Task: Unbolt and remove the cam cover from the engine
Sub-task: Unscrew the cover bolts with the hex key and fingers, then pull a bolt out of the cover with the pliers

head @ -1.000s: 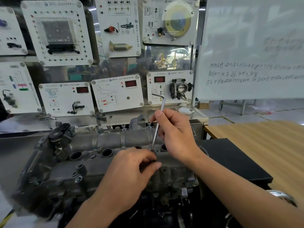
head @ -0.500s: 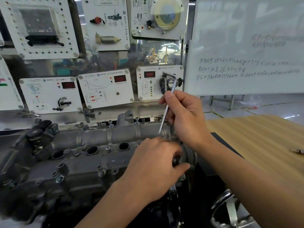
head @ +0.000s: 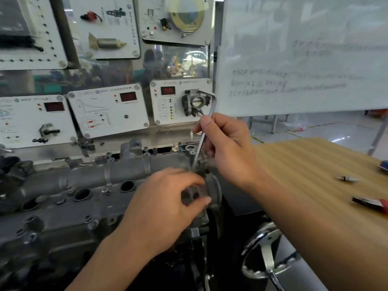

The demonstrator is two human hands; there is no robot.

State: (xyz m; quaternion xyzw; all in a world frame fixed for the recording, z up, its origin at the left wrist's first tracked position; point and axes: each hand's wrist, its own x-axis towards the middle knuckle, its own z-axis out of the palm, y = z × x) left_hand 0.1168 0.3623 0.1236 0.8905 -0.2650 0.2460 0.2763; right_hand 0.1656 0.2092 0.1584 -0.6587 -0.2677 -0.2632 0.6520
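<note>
The grey cast cam cover (head: 88, 181) runs across the lower left of the head view, with round plug holes and small bolts along it. My right hand (head: 228, 148) grips an L-shaped hex key (head: 206, 124) by its long shaft; the short leg points left at the top, and the tip reaches down to the cover's right end, where it is hidden among the fittings. My left hand (head: 168, 204) rests on the cover's right end, thumb and fingers curled around a round grey fitting (head: 213, 190).
Training panels (head: 109, 110) with displays and a throttle body (head: 195, 101) stand right behind the engine. A whiteboard (head: 304, 55) is at the right. The wooden table (head: 315, 171) carries a small bolt (head: 346, 178) and red-handled pliers (head: 371, 204). A chrome handwheel (head: 266, 255) sits at the lower right.
The view has swung right, so the engine sits further left. Both hands have moved along the cover to its right end, with the hex key still upright in the right hand.
</note>
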